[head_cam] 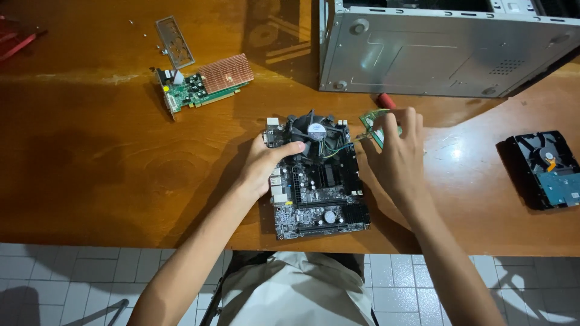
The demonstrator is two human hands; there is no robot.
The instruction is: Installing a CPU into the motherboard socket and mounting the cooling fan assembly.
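I see the left hand point(264, 164) clasping the motherboard point(317, 181) edge on the table point(90, 157); right hand point(396, 158) pinching a green memory stick point(376, 125) just off the board. Cooler fan point(313, 134) still mounted; graphics card point(202, 87) lies apart.

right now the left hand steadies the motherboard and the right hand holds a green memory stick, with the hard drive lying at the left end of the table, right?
Not quite. The head view shows the hard drive at the table's right end. The left hand does steady the motherboard, and the right hand does hold the green memory stick.
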